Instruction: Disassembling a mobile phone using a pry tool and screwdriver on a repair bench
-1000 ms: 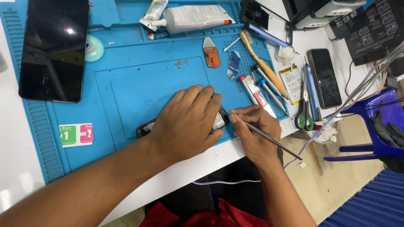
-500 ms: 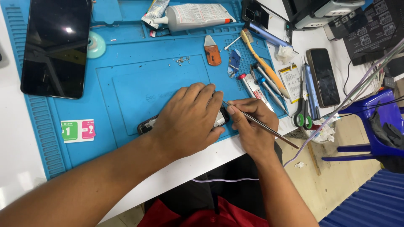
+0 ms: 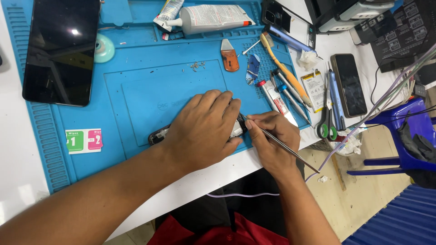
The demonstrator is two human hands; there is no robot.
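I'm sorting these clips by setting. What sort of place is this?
Probably a phone repair bench. A blue repair mat covers the table, with a dark phone, loose screws and a glue tube on it, while both hands work on a small device.

My work mat (image 3: 150,86) is bright blue with a ribbed strip down its left edge, and it lies on a white bench (image 3: 18,181). Near the mat's front left corner sits a wipe packet (image 3: 84,140), half green and half pink. The tablet (image 3: 61,50) at the back left corner is glossy black, the scissors (image 3: 326,122) by the right edge have green handles, and the tube (image 3: 213,17) at the back is white.
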